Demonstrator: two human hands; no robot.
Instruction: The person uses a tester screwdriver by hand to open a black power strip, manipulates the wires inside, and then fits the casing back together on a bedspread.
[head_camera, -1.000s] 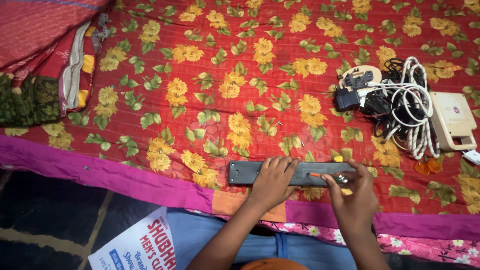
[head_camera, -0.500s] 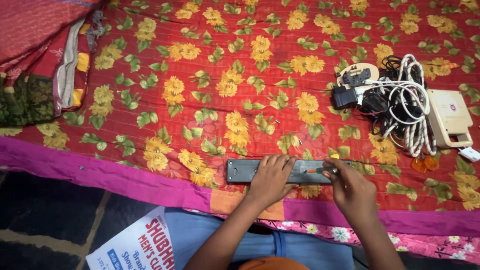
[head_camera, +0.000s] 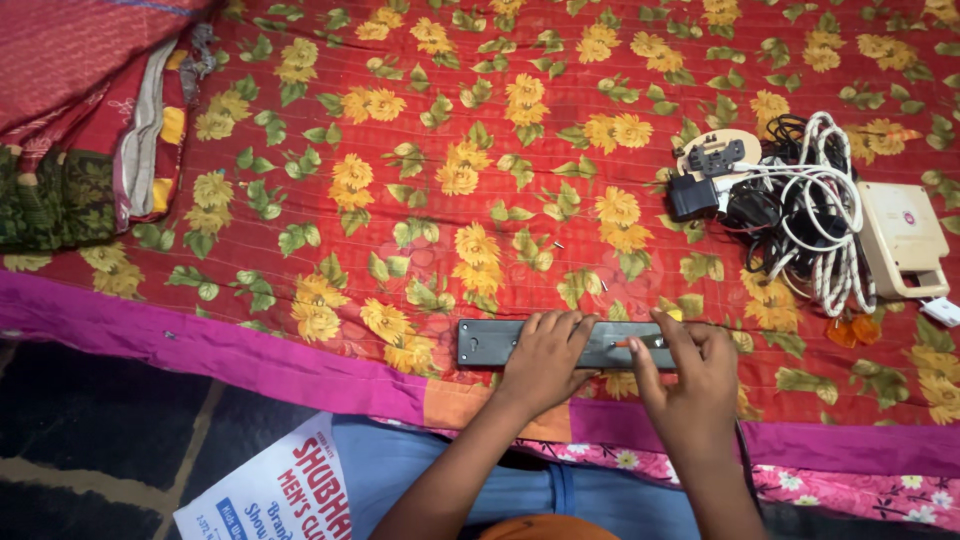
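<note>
Nearest the bottom edge of the frame were my knees in blue cloth and, at the lower left, a white printed bag (head_camera: 285, 495) on the dark floor.

Just above, low and right of the centre, my left hand (head_camera: 545, 360) lay flat over the middle of the dark grey power strip (head_camera: 485, 343), fingers spread and pressing it down onto the bedspread rather than gripping it. My right hand (head_camera: 690, 375) was at the strip's right end, thumb and fingers pinched round a thin tool with an orange tip (head_camera: 622, 343), which I took to be a small screwdriver, its point set against the strip's face. The strip lay lengthwise along the purple border of the red flowered bedspread (head_camera: 420, 120), its casing closed as far as I could see. I judged the work on the screws only begun: no cover was off and nothing from inside showed. A few small pale specks lay on the cloth above it, too small to tell whether they were screws.

Farther up, at the right of the frame, sat a tangle of white and black cables with a plug adapter (head_camera: 790, 200) and a beige box-shaped device (head_camera: 905, 240), well apart from my hands. At the far upper left lay folded cloths (head_camera: 80, 130).
</note>
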